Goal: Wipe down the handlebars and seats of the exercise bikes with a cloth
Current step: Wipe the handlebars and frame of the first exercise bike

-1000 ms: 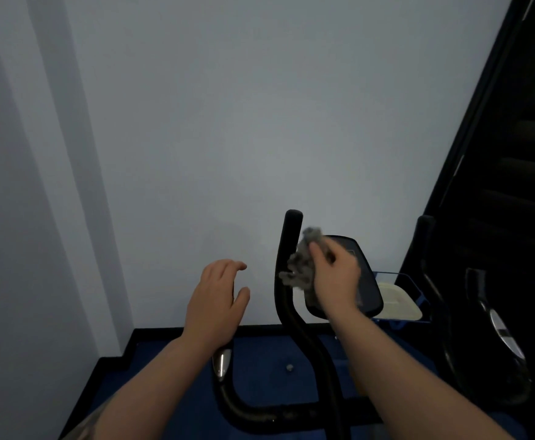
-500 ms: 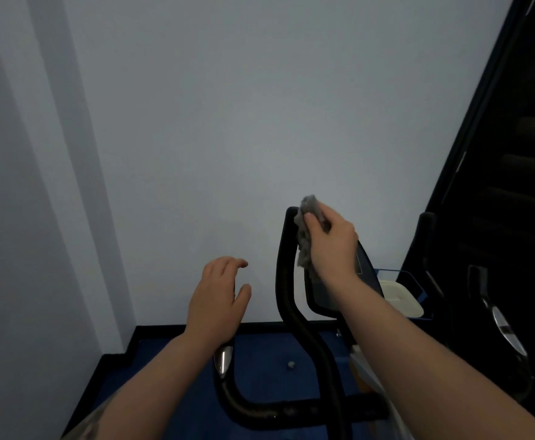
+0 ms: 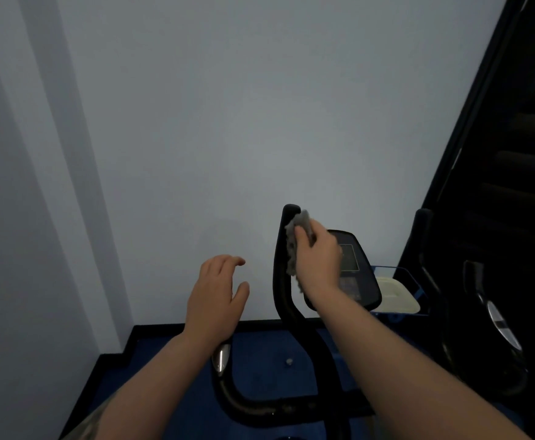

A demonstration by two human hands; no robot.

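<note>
A black curved handlebar (image 3: 283, 281) of an exercise bike rises in the middle of the view, its tip near the wall. My right hand (image 3: 318, 260) grips a grey cloth (image 3: 294, 242) and presses it against the upper part of that bar. My left hand (image 3: 217, 290) hovers to the left of the bar with loosely curled fingers, holding nothing. It hides the top of the lower left grip with its silver sensor plate (image 3: 221, 358). The bike's dark console (image 3: 352, 268) sits behind my right hand. The seat is out of view.
A pale wall fills the space ahead, with a blue floor (image 3: 269, 350) edged by black skirting below. A blue tray with a white pad (image 3: 396, 295) lies right of the console. Dark stairs and another black machine (image 3: 494, 319) crowd the right side.
My right hand slid the cloth up the handlebar from mid height to near its tip, then came slightly down. My left hand stayed almost in place.
</note>
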